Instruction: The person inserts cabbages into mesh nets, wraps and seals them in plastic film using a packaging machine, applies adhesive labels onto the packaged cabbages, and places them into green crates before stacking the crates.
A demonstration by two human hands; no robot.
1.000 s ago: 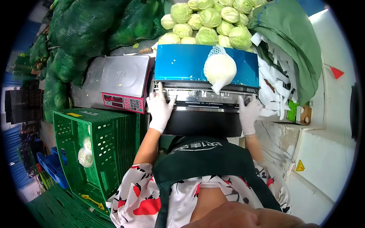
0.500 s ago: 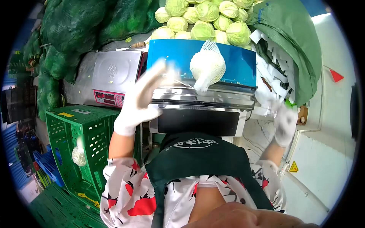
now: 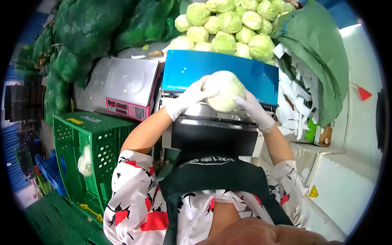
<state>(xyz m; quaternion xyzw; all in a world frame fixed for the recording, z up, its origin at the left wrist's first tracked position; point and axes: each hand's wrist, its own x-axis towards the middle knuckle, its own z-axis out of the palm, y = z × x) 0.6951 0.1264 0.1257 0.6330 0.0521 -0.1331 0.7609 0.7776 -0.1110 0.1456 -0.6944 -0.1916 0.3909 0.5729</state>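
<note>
A pale, round cabbage in white netting (image 3: 224, 90) is held between my two gloved hands, over the front edge of the blue-topped machine (image 3: 253, 77). My left hand (image 3: 195, 96) grips its left side, fingers curved against it. On the lower right side my right hand (image 3: 252, 108) presses with its fingers. Below the cabbage is the machine's shiny metal strip, partly covered by the hands, and in front of that a black panel (image 3: 212, 139).
A scale (image 3: 132, 81) stands left of the machine. Loose cabbages (image 3: 230, 22) are piled behind it, green net sacks (image 3: 85, 30) at the back left. A green crate (image 3: 104, 151) is at the lower left, a green bag (image 3: 318, 53) with white strips at the right.
Both hands have moved from the machine's front to its middle and taken hold of the netted cabbage that lay on the blue top. The cabbage is now raised and turned.
</note>
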